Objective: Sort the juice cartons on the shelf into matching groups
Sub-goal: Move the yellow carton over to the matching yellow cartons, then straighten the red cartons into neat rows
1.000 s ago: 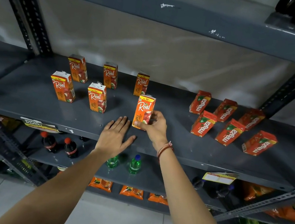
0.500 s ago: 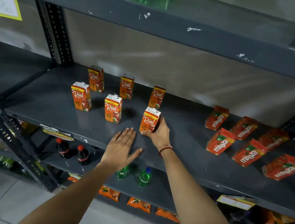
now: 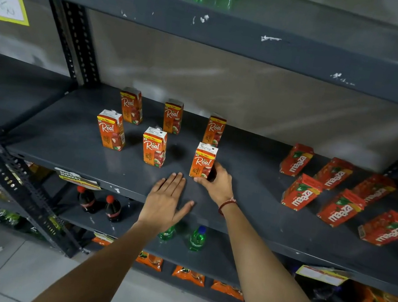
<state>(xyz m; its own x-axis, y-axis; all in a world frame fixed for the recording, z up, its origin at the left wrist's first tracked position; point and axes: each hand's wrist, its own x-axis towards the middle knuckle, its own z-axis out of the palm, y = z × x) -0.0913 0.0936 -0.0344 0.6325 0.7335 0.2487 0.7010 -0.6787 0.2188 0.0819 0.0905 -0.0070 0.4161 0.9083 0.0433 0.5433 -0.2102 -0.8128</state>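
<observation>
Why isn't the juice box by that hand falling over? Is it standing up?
Yes, upright. The Real carton stands on its base on the shelf, label facing out, with the right hand wrapped around its side.

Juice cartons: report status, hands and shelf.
Right hand gripping front-right Real carton, upright on shelf. Left hand flat, empty. Six Real left, six Maaza right. Nothing blocking.

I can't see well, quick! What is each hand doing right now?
Left hand: open, flat on the shelf, holding nothing.
Right hand: fingers closed around the standing Real carton.
</observation>
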